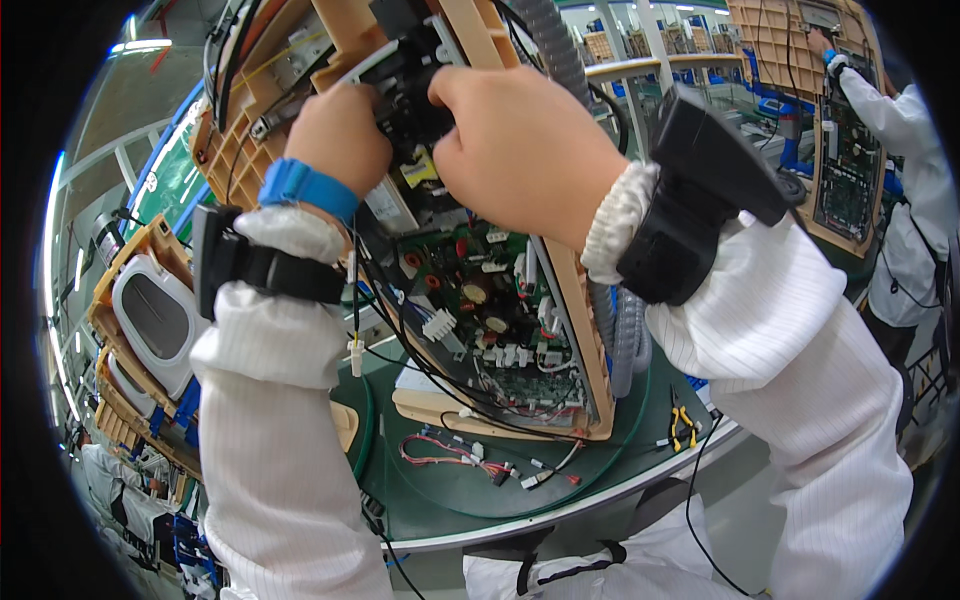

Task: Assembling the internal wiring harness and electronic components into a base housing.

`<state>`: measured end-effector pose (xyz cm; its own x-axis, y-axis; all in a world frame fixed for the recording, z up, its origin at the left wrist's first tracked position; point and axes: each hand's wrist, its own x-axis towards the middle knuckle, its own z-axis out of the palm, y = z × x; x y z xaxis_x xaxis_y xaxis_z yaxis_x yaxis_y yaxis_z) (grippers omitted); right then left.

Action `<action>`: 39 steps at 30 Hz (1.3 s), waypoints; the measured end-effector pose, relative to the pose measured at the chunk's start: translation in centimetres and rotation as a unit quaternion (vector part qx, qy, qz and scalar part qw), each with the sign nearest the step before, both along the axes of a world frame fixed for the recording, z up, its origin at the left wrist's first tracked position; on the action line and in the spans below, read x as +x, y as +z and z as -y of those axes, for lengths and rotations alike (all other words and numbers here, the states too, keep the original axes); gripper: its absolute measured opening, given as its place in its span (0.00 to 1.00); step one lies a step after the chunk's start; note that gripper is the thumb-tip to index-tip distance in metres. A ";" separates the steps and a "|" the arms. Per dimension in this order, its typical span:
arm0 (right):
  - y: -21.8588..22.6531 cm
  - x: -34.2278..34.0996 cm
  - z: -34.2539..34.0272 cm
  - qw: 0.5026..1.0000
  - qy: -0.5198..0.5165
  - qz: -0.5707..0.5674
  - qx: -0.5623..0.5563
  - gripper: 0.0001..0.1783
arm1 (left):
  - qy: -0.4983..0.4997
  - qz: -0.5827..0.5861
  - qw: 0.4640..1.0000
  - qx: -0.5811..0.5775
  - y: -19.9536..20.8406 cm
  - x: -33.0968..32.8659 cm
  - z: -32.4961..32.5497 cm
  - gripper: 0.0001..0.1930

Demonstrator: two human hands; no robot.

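Both my hands are at a black part (408, 105) high on an upright beige-framed unit (597, 385). My left hand (340, 135), with a blue wrist strap, grips its left side; those fingertips are mostly hidden. From the right, my right hand (525, 145) closes on the same part with curled fingers. Just below my hands is a yellow label (420, 170). Lower in the unit sits a green circuit board (490, 300) crowded with components and white plugs. Black cables (400, 345) run down past it, and a loose white connector (356, 357) hangs at its left.
The unit stands on a green round-edged table (430, 515). In front of it lie a loose wire bundle (455, 458) and, at right, yellow-handled pliers (684, 428). A grey corrugated hose (555, 50) passes behind. At far right a co-worker (905, 130) reaches into a similar unit.
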<state>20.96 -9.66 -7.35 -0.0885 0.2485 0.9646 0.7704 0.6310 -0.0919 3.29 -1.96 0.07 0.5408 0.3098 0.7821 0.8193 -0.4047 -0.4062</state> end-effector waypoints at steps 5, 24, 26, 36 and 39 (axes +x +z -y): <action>0.1 -0.5 -0.1 1.000 -0.003 0.013 0.000 0.12 | 0.043 0.052 0.992 -0.105 0.8 0.6 0.9 0.16; 0.3 -1.3 -0.4 1.000 0.007 -0.013 -0.026 0.11 | -0.110 0.252 0.916 -0.292 -0.1 0.2 -2.0 0.22; 0.9 -1.2 0.4 0.995 -0.040 0.043 -0.082 0.13 | -0.120 0.260 0.915 -0.284 -0.5 0.5 -1.6 0.23; -0.7 0.2 -1.7 0.999 -0.030 -0.006 -0.015 0.11 | -0.280 0.345 0.872 -0.204 -7.3 -1.4 1.1 0.26; -0.8 0.1 -1.2 0.999 -0.017 -0.020 -0.031 0.10 | -0.343 0.398 0.810 -0.262 -10.1 -2.2 3.7 0.23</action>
<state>21.08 -8.45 -8.12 -0.0411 0.3095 0.9500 0.7865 0.5964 -0.1602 1.11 -5.62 -10.06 0.1151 0.5526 0.8255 0.2471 -0.8208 0.5150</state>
